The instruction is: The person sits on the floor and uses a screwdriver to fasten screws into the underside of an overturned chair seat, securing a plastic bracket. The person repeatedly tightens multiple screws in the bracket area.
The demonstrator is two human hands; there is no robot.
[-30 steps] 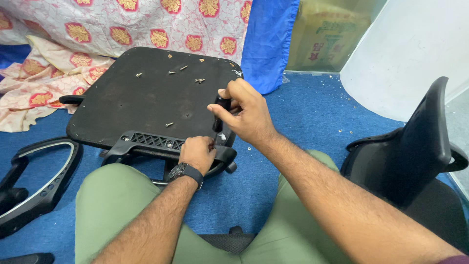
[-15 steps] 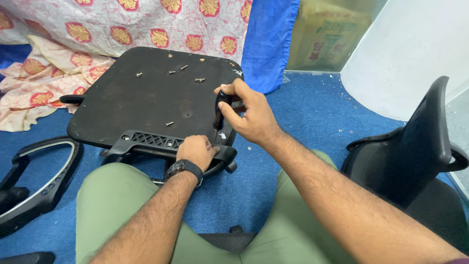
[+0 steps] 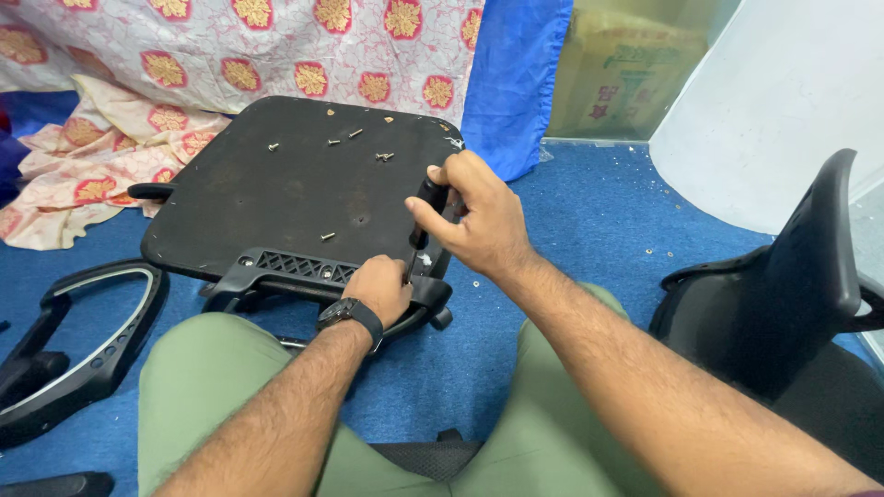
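An upturned black chair seat base (image 3: pixel 276 193) lies on the blue carpet in front of my knees. A black armrest bracket (image 3: pixel 304 271) runs along its near edge. My right hand (image 3: pixel 479 221) grips the black handle of a screwdriver (image 3: pixel 425 210), held upright with its tip down at the bracket's right end. My left hand (image 3: pixel 379 287) rests closed on that end of the bracket, right beside the tip. A black watch (image 3: pixel 352 315) sits on my left wrist. Several loose screws (image 3: pixel 354 138) lie scattered on the seat base.
A detached black armrest loop (image 3: pixel 83 340) lies at lower left. A black chair backrest (image 3: pixel 783 294) stands at right. Floral cloth (image 3: pixel 184 55) and a blue sheet (image 3: pixel 516 74) lie behind the seat. A cardboard box (image 3: pixel 626 74) and a white panel (image 3: pixel 783 101) stand at the back.
My right hand has turned slightly on the screwdriver handle while staying over the same spot. My left hand has kept its hold on the bracket.
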